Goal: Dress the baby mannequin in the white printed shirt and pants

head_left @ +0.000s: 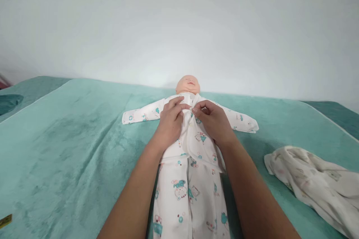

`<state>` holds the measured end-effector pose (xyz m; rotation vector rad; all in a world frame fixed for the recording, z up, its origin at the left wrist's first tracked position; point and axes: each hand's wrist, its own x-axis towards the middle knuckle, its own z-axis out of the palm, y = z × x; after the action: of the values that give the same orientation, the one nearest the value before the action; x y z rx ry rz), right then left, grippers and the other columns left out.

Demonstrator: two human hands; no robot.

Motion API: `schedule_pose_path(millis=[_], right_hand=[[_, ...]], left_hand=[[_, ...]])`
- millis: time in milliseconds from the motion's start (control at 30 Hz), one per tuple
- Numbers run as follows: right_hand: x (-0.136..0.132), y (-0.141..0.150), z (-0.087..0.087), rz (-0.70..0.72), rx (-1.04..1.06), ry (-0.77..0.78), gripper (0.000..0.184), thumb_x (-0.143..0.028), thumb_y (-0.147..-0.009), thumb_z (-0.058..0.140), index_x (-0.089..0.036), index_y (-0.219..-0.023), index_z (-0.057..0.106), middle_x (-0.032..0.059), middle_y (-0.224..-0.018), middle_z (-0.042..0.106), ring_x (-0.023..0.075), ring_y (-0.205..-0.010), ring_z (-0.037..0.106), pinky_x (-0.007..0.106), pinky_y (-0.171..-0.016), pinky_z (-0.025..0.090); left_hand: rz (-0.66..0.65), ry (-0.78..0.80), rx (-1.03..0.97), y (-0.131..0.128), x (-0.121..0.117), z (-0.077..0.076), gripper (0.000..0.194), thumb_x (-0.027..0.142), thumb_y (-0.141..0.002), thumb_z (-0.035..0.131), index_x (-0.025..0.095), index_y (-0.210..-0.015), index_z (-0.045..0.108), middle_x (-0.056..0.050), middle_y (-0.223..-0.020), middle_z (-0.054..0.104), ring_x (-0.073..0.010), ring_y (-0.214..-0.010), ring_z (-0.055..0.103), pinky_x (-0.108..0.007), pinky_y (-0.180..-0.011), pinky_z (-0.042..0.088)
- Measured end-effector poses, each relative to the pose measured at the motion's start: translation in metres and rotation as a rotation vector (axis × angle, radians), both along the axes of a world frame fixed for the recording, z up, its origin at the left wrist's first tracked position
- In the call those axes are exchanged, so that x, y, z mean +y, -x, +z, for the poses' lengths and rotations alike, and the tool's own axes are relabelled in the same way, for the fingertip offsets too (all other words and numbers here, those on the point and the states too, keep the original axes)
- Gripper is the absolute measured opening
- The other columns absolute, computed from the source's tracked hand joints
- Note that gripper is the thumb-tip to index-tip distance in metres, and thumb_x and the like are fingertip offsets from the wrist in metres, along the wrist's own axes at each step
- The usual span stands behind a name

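A baby doll (188, 84) lies on its back, dressed in a white printed baby jacket (201, 140) with its long sleeves spread to both sides. Matching printed baby trousers (181, 198) cover its legs. At the upper chest, my left hand (171, 121) presses on the jacket front, its index finger reaching to the overlapping edge and its fingers closed on the cloth. My right hand (212, 120) pinches the other side of that edge between thumb and fingers. The fingertips of both hands nearly meet there. Whatever fastener sits between them is too small to make out.
A green plush blanket (70, 138) covers the surface under the doll. To the right lies a crumpled white printed cloth (311, 183). Behind the doll's head rises a white wall (179, 33). A small yellow label (6, 220) shows at the lower left.
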<state>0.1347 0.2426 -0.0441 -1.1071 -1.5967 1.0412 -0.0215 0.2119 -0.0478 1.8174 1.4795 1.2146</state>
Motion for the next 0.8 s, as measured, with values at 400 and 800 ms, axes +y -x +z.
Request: schedule_pose_path(millis=[400, 800], right_hand=[[-0.004, 0.003, 0.002, -0.108, 0.024, 0.001, 0.015, -0.034, -0.078, 0.063, -0.021, -0.074, 0.059, -0.0057, -0.060, 0.050, 0.0102, -0.057, 0.041, 0.026, -0.057, 0.032], [-0.061, 0.011, -0.002, -0.475, -0.140, -0.159, 0.027, -0.047, -0.081, 0.062, -0.022, -0.088, 0.053, -0.0007, -0.079, 0.059, 0.0123, -0.059, 0.051, 0.027, -0.056, 0.040]], left_hand=[[0.065, -0.016, -0.288, -0.004, -0.004, -0.002, 0.033, 0.008, -0.078, 0.047, 0.024, -0.101, 0.064, -0.003, -0.139, 0.051, -0.0202, -0.131, 0.047, -0.039, -0.111, 0.035], [-0.099, -0.019, -0.040, 0.006, -0.034, 0.002, 0.014, 0.024, -0.088, 0.056, 0.027, -0.092, 0.069, 0.000, -0.145, 0.048, -0.0214, -0.138, 0.037, -0.043, -0.117, 0.027]])
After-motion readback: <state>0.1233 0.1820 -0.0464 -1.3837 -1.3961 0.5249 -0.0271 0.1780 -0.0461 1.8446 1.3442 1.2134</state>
